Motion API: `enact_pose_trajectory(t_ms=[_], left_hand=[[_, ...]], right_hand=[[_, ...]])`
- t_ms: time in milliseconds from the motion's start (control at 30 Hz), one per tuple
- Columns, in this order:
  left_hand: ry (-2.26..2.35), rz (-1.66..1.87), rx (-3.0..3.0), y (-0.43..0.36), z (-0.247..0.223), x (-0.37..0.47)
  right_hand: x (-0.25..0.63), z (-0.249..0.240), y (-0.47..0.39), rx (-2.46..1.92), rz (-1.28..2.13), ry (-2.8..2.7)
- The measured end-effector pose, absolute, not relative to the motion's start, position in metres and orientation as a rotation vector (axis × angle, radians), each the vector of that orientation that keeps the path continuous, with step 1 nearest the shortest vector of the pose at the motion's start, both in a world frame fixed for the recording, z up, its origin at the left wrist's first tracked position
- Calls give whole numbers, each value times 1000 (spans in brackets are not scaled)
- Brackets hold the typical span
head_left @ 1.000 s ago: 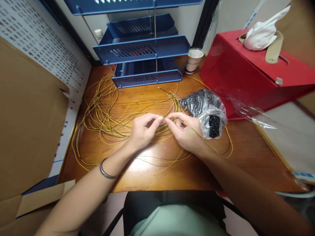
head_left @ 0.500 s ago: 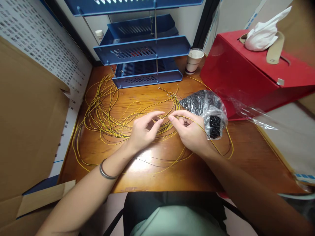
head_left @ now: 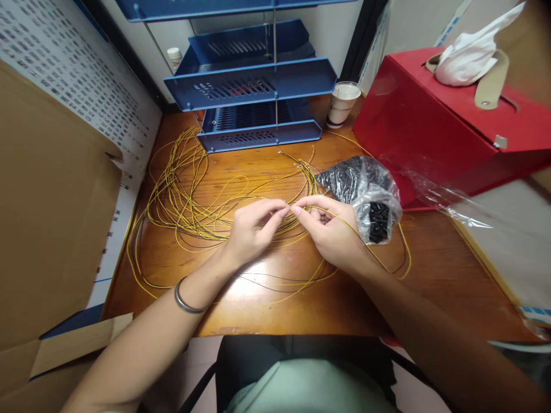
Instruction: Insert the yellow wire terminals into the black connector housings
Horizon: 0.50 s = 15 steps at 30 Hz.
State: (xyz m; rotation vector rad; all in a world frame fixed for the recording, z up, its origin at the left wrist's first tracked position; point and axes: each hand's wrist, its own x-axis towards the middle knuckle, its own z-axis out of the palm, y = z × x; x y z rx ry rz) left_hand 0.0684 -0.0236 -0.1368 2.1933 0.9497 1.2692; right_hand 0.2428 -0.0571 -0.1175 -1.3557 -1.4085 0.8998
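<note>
Over the middle of the desk my right hand (head_left: 333, 229) pinches a yellow wire (head_left: 353, 230) between thumb and forefinger. The wire runs back across that hand and loops down to the right. My left hand (head_left: 256, 228) is pinched too, its fingertips meeting those of the right. Whatever lies between the left fingertips is too small to make out. Behind and below both hands spreads a loose bundle of yellow and dark wires (head_left: 166, 198), with small metal tips at its upper right end. A clear plastic bag of small black parts (head_left: 379, 221) lies just right of my right hand.
A blue tiered tray rack (head_left: 258, 137) stands at the back, with a paper cup (head_left: 343, 104) beside it. On the right sits a red tissue box (head_left: 408, 126). Cardboard (head_left: 51, 201) and a printed sheet (head_left: 99, 80) border the left side of the wooden desk (head_left: 241, 321).
My left thumb and forefinger have closed from a gap into a pinch. The fingertips of both hands have come together. The view has shifted slightly.
</note>
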Motion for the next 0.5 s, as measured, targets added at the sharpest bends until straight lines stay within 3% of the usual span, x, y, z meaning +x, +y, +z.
enact_pose_trajectory(t_ms=[500], left_hand=[[977,1190,2159,-26,-130,69]], right_hand=[[244,-126,-58,-1317,659,-1604]])
